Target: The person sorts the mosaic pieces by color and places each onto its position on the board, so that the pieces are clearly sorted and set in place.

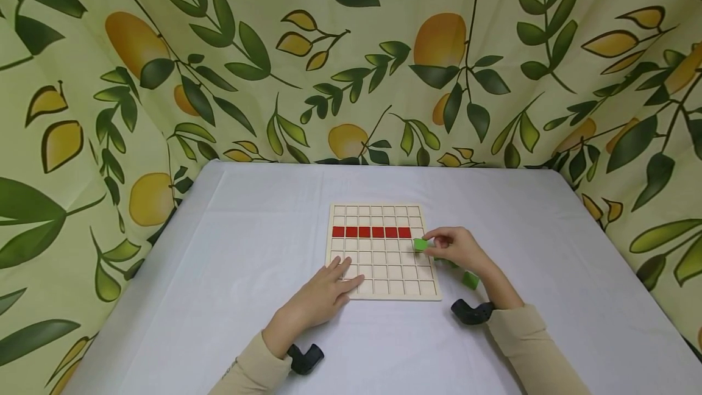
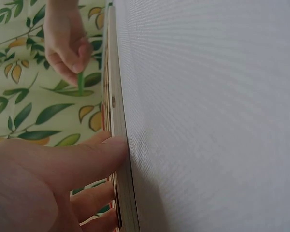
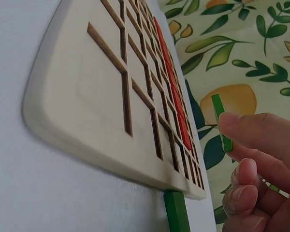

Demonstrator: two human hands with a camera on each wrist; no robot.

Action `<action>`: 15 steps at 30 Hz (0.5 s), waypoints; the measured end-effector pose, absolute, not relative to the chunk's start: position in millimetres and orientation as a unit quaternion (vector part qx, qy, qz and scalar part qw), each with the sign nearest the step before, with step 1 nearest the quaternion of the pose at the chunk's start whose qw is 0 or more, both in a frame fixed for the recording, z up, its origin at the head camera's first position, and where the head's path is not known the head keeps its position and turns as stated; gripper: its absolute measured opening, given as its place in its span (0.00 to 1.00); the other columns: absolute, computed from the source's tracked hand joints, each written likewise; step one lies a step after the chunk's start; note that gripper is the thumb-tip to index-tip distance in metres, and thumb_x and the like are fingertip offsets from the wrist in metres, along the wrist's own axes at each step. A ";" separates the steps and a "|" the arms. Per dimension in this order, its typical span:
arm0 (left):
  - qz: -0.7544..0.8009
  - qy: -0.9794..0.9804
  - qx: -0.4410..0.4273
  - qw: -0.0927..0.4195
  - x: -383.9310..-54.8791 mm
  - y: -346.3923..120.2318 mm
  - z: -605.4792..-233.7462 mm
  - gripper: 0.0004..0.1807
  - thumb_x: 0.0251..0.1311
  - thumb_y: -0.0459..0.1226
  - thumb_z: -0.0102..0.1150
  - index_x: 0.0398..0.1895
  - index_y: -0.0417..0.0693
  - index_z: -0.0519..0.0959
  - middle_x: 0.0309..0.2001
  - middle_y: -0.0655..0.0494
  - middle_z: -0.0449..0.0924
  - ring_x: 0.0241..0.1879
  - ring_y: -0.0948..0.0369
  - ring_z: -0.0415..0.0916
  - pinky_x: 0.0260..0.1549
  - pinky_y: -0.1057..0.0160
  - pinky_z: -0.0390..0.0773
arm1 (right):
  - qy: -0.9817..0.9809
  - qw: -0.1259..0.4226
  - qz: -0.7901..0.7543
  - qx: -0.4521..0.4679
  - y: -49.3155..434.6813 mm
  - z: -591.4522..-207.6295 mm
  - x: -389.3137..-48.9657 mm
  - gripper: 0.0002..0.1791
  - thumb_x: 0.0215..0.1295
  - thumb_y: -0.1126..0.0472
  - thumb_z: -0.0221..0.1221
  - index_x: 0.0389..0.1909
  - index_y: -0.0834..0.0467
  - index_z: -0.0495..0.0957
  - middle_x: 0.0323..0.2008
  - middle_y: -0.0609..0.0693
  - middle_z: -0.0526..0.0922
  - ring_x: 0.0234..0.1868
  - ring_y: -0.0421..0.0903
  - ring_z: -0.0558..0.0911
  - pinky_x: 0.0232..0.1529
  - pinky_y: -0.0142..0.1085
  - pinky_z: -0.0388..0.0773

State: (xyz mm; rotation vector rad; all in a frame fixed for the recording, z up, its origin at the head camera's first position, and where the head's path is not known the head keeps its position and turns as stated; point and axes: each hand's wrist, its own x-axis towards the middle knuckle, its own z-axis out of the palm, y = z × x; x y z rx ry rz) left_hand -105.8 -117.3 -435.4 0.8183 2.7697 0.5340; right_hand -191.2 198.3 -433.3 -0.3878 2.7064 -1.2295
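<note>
A pale wooden board with a grid of square recesses lies flat on the table. One row toward its far side holds several red square tiles. My left hand rests on the board's near left part with fingers spread; in the left wrist view its thumb touches the board's edge. Thumb and fingers of my right hand pinch a green square tile over the board's right side. From the right wrist view, that green tile is held edge-on, raised above the board.
More green tiles lie right of the board, the nearest one below my right hand. A white cloth covers the table. Black wrist devices sit at both cuffs. A leaf-and-fruit patterned curtain hangs behind and at the sides.
</note>
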 end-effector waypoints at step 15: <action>0.178 0.939 0.278 0.102 -106.0 -117.1 -435.8 0.24 0.68 0.36 0.51 0.67 0.54 0.70 0.73 0.40 0.59 0.74 0.40 0.53 0.70 0.41 0.62 | 0.892 0.083 -0.420 -0.146 183.5 -430.8 -194.2 0.15 0.53 0.64 0.69 0.41 0.66 0.82 0.22 0.47 0.70 0.26 0.38 0.68 0.23 0.26 0.64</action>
